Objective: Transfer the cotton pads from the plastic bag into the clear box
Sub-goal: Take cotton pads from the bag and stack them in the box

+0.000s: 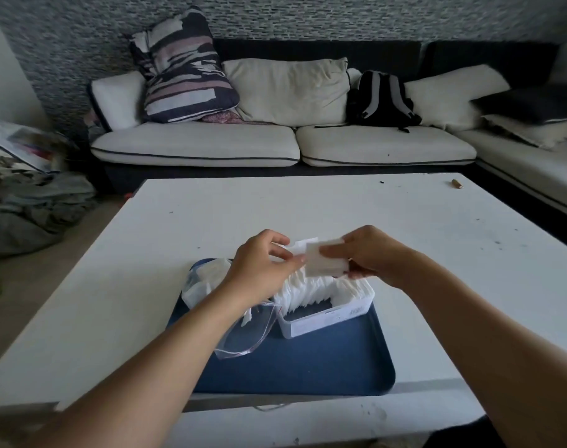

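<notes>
A small stack of white cotton pads (pixel 324 261) is held in the air above the clear box (pixel 327 321). My right hand (pixel 369 253) grips the stack from the right, and my left hand (pixel 262 265) pinches its left edge. The box sits on a dark blue tray (pixel 308 367) and holds several pads (pixel 311 291) standing on edge. To the left, the clear plastic bag (pixel 240 337) lies on the tray under my left forearm, with more white pads (pixel 208 279) in its far end.
The tray sits at the near middle of a white table (pixel 308 205). A small brown object (pixel 457 184) lies at the table's far right. Behind stands a sofa with cushions and a black backpack (pixel 380 98). Clothes are piled on the floor at left.
</notes>
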Tool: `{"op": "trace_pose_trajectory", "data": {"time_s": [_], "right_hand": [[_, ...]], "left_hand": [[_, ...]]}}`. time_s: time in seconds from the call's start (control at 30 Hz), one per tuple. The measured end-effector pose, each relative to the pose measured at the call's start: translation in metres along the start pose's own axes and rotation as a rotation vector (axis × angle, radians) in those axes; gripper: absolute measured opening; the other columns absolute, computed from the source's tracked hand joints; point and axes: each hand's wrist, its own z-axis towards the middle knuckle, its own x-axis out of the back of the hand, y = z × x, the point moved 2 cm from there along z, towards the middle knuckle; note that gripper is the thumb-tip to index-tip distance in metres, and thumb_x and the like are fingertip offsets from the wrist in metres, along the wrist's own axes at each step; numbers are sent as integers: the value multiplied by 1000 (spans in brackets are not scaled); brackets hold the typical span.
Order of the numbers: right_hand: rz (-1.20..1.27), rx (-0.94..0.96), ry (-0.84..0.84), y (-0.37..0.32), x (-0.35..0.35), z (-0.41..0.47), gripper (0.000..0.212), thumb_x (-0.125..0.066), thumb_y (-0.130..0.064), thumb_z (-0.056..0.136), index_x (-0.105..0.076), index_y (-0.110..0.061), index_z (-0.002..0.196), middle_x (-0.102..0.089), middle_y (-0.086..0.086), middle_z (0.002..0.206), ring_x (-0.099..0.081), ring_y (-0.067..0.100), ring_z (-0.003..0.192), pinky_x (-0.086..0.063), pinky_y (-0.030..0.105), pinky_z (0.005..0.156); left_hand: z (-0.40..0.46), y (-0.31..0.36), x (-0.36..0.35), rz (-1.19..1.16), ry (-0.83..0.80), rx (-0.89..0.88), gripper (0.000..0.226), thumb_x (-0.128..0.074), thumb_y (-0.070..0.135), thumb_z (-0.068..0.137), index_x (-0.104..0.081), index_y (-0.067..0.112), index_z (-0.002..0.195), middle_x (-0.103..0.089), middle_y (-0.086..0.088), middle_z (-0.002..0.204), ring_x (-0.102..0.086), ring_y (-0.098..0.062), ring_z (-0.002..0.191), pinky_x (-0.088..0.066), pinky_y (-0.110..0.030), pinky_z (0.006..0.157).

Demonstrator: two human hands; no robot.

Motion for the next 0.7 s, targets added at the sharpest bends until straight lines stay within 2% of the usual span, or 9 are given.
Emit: {"op": "trace_pose_trajectory", "data": {"time_s": [0.07, 0.13, 0.23, 0.33, 0.4, 0.47, 0.53, 0.6, 0.7], "right_hand": [[-262, -69, 13, 8, 2, 3, 35, -80, -32, 82, -72, 2, 86, -67, 12, 60, -48, 16, 43, -36, 22, 42], [-450, -87, -5, 12, -5, 5, 34, -79, -32, 82, -67, -1, 73, -60, 9, 50, -41, 16, 37, -31, 21, 41], [-650, -56, 30, 14, -19, 13, 40, -81, -29, 78, -55, -6, 57, -55, 2, 38, -44, 13, 30, -34, 20, 41], [-865, -31, 69, 20, -31, 21, 37, -84, -31, 73, -55, -12, 60, -51, -6, 29, -52, 7, 33, -40, 21, 46], [-960, -26, 72, 23, -35, 24, 34, -85, -30, 70, -55, -14, 63, -53, -6, 32, -58, 10, 44, -44, 22, 50], [-1027, -19, 93, 22, -38, 24, 32, -86, -28, 67, -56, -15, 70, -61, -5, 51, -65, 14, 58, -50, 23, 57], [-1092, -2, 129, 24, -41, 24, 34, -86, -28, 65, -57, -17, 78, -59, -3, 68, -64, 18, 69, -50, 25, 61], [-1135, 8, 171, 28, -43, 26, 37, -87, -31, 64, -56, -20, 83, -55, -4, 71, -61, 19, 73, -47, 26, 62], [-1129, 17, 229, 31, -41, 29, 35, -87, -33, 62, -58, -21, 80, -55, -5, 69, -60, 19, 73, -45, 26, 62]], "left_hand": [[-5, 0, -2, 331, -39, -167, 32, -78, 40, 84, -64, 26, 110, -69, 12, 99, -66, -10, 79, -54, -31, 79], [-10, -2, -10, 546, -168, -245, 29, -75, 43, 85, -67, 26, 107, -69, 12, 102, -64, -10, 83, -54, -31, 80], [-11, -12, -25, 732, -317, -241, 32, -71, 50, 84, -67, 28, 106, -69, 9, 107, -64, -16, 96, -54, -35, 84], [-10, -19, -33, 811, -393, -235, 26, -72, 44, 86, -64, 23, 99, -66, 4, 98, -64, -23, 89, -55, -37, 79], [-11, -23, -35, 855, -438, -233, 17, -73, 32, 88, -64, 19, 94, -62, 4, 87, -63, -23, 81, -54, -36, 75], [-13, -26, -38, 922, -448, -242, 9, -71, 14, 88, -63, 14, 84, -59, 1, 79, -59, -23, 72, -46, -31, 63], [-15, -27, -39, 958, -440, -230, 13, -67, -1, 84, -62, 8, 77, -60, -6, 76, -59, -25, 70, -40, -31, 58], [-17, -26, -40, 966, -435, -226, 20, -62, -9, 80, -58, 9, 71, -56, -8, 71, -56, -25, 66, -36, -30, 54], [-17, -23, -39, 997, -413, -244, 21, -59, -12, 78, -61, 9, 74, -54, -8, 71, -54, -26, 65, -31, -29, 49]]}}
